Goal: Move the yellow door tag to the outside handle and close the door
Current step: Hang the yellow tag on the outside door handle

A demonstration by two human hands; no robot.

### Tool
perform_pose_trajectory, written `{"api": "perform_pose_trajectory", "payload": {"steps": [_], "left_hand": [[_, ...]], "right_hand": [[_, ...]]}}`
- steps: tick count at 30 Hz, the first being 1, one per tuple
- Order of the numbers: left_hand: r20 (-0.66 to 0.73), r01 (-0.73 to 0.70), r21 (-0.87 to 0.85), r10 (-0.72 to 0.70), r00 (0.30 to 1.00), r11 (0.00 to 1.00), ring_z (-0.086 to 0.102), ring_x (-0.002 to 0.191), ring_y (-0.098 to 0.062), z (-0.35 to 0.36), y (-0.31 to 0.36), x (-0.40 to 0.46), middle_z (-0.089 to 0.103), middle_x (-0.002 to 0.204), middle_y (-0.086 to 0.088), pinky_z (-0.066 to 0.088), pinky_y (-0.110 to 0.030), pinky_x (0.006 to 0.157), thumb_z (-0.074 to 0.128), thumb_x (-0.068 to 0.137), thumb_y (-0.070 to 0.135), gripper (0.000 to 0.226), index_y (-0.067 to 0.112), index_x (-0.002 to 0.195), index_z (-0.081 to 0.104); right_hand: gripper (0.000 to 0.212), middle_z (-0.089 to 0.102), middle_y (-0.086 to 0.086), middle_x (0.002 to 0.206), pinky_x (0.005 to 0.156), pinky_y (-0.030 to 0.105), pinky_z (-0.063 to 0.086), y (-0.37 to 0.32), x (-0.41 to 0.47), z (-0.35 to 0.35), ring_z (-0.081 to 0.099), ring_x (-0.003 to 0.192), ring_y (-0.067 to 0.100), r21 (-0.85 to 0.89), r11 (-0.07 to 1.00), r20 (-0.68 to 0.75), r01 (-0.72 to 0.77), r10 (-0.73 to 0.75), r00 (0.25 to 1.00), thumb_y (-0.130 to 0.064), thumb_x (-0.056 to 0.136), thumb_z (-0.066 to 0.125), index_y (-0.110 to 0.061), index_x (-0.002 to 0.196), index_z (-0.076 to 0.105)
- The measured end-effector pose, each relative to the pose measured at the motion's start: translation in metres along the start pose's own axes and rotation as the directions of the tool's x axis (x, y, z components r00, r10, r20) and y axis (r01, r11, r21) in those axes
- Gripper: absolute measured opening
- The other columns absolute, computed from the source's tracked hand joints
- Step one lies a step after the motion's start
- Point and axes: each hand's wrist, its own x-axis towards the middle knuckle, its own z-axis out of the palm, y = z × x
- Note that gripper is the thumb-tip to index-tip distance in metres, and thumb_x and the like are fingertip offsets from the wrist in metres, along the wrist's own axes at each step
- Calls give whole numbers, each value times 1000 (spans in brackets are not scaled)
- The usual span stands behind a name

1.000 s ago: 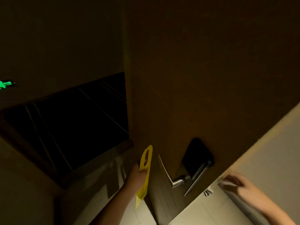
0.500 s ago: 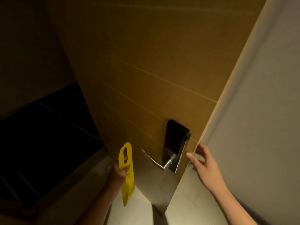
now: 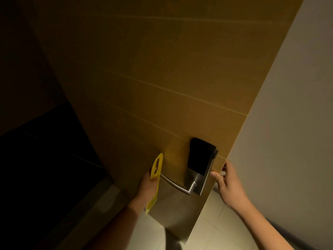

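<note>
The wooden door (image 3: 144, 78) stands open, its outer face toward me. A silver lever handle (image 3: 175, 185) juts left from a metal plate under a black card reader (image 3: 200, 156). My left hand (image 3: 148, 185) grips the yellow door tag (image 3: 155, 179) upright, seen nearly edge-on, its oval hole right at the tip of the lever. My right hand (image 3: 228, 184) holds the door's free edge beside the lock plate, fingers wrapped around the edge.
A pale wall (image 3: 292, 123) runs along the right of the door. Light floor tiles (image 3: 212, 230) lie below. A dark corridor floor (image 3: 36, 168) stretches to the left of the door.
My left hand has brought the tag rightward up to the tip of the lever. My right hand has reached the door edge and closed on it.
</note>
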Motion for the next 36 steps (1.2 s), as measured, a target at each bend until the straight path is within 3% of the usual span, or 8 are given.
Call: {"api": "perform_pose_trajectory", "payload": {"steps": [5,13,19,31,33,36], "left_hand": [[29,18,-26,-17,999,1000,50,127,-31,1,-14,-1,54,137,-9,40,-40,103,50,93,9,44,19,136,49],[77,-13,-13,14,997,1000,47,130,-26,7,-37,-15,52,140,-6,35,-27,99,51,94,12,46,19,139,46],[93,-33,45,29,995,998,45,133,-22,10,-50,-17,50,143,-4,30,-21,98,52,94,12,47,19,140,44],[117,40,76,-49,992,996,48,130,-26,23,-47,-18,52,140,-2,38,-37,107,53,94,21,48,20,141,42],[136,25,106,-39,990,994,52,124,-21,29,-52,-25,56,134,0,42,-33,104,51,94,23,44,22,138,45],[188,-65,222,22,982,973,54,102,4,41,-63,-41,57,108,27,40,-5,78,46,94,31,33,39,126,48]], "right_hand": [[49,46,-18,127,95,34,48,-2,-8,5,49,114,5,-18,1000,-2,-12,12,1000,-61,85,48,-54,128,26],[61,43,-10,140,101,40,44,-2,-12,8,45,123,11,0,999,-23,-48,48,999,-61,85,47,-40,138,26],[61,42,-14,136,100,38,41,-5,-15,8,44,122,9,4,997,-19,-74,74,997,-60,84,47,-42,137,25],[59,40,-23,129,95,30,40,-1,-21,15,43,118,4,19,997,-6,-79,79,997,-68,82,47,-49,134,24],[56,41,-23,129,95,29,41,-3,-21,14,44,117,3,33,996,-10,-77,77,997,-67,82,48,-55,130,23],[57,45,-18,131,97,31,44,-5,-21,12,47,119,6,50,994,2,-95,95,995,-65,81,51,-50,130,26]]}}
